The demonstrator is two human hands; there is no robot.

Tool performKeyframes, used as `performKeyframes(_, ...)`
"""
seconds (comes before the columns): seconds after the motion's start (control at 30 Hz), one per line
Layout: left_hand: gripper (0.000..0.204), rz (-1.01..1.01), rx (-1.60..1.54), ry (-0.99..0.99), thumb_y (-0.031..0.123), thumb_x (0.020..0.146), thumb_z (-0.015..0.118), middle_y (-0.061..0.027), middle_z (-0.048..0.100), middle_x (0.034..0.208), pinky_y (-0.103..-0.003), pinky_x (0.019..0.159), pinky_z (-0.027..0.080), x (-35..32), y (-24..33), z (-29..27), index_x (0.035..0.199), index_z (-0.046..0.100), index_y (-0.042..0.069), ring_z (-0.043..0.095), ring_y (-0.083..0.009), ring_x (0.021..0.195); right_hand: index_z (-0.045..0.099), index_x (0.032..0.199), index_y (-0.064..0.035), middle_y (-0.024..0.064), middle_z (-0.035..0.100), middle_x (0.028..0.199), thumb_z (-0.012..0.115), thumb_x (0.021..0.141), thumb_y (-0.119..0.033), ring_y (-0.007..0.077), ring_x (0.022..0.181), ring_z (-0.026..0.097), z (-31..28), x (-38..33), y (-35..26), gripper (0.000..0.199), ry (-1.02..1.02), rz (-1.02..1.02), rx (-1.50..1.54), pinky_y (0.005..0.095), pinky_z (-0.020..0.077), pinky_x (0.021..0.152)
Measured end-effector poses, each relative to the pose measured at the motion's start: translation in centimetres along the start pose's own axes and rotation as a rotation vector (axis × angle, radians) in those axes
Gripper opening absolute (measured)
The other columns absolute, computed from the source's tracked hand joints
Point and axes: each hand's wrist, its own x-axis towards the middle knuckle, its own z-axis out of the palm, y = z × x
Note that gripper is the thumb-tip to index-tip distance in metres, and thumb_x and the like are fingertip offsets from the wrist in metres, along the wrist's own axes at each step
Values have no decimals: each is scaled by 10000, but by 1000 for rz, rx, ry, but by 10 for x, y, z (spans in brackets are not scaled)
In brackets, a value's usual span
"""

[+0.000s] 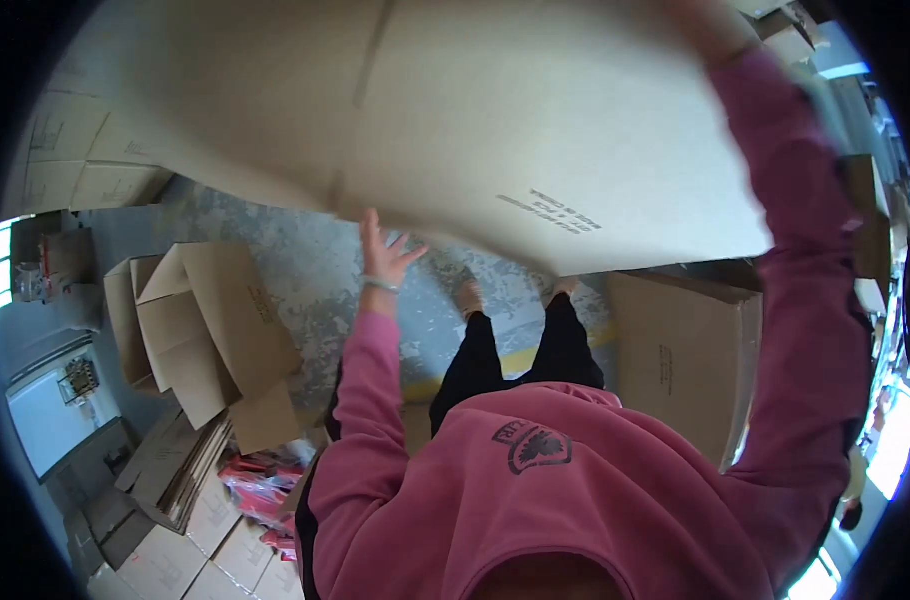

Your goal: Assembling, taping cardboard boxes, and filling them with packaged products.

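A large brown cardboard sheet point(455, 120), which looks like a flattened carton or a carton's side, fills the upper view, raised above the floor. Printed marks and a dark seam show on its face. My left hand point(383, 258) is at its lower edge, fingers spread, with the fingertips touching or just beside the board. Past the board's right side reaches my right arm. My right hand point(710, 28) lies against its upper right part, smeared by motion, and its fingers cannot be made out.
An opened carton point(210, 330) stands on the left, with flattened cardboard point(180, 470) and red plastic-wrapped goods point(265, 490) below it. Close by on the right is another cardboard piece point(680, 360). Closed cartons point(85, 150) are stacked at the far left. The concrete floor point(305, 260) is worn.
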Motion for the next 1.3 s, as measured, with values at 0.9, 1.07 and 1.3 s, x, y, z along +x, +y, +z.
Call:
performKeyframes(0.9,949,51,-128,12,437,770,593,-118,19,1407,-520,891,385,-46,-123,92,1327,-167,320,215,-429,1224,545,1138,-87,79,551,1128,614,762,-403,205,1051,491,184,-270,120,497,-1335,557,661,315,379,891)
performKeyframes(1.07,1012,147,-44,-35,241,761,655,-115,102,1386,-519,869,405,-60,-132,81,1325,-182,312,276,-358,1209,557,1114,-54,88,577,1077,663,729,-328,183,979,531,196,-265,121,484,-1279,539,735,284,407,854)
performKeyframes(1.3,990,194,-112,59,69,735,591,-115,106,1394,-500,844,434,-86,-125,90,1339,-171,255,307,-345,1185,534,1101,-119,104,604,980,528,815,-269,267,880,589,203,-278,115,323,-845,-325,135,362,478,721)
